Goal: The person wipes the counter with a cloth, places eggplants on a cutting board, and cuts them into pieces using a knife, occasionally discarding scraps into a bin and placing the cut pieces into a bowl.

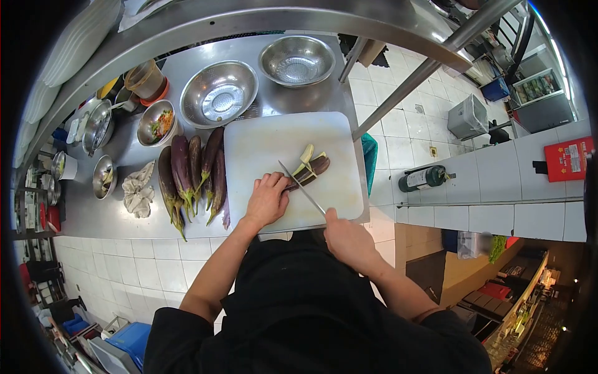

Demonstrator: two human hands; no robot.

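Note:
A dark purple eggplant (319, 166), cut into lengths with pale flesh showing, lies on the white cutting board (249, 137). My left hand (268, 199) presses its near end down, fingers curled over it. In my right hand (350, 242) is the handle of a knife (311, 201), its blade slanting up and left across the eggplant, close beside my left fingertips. A pale trimmed eggplant piece (307, 153) rests just beyond the blade. Several whole eggplants (180, 165) lie side by side left of the board, stems toward me.
Two steel colanders (219, 93) stand behind the board. At left are a bowl of chopped vegetables (157, 123), a small steel bowl (104, 177) and a crumpled cloth (138, 190). A metal shelf rail (280, 17) crosses overhead, with a post (398, 92) at right.

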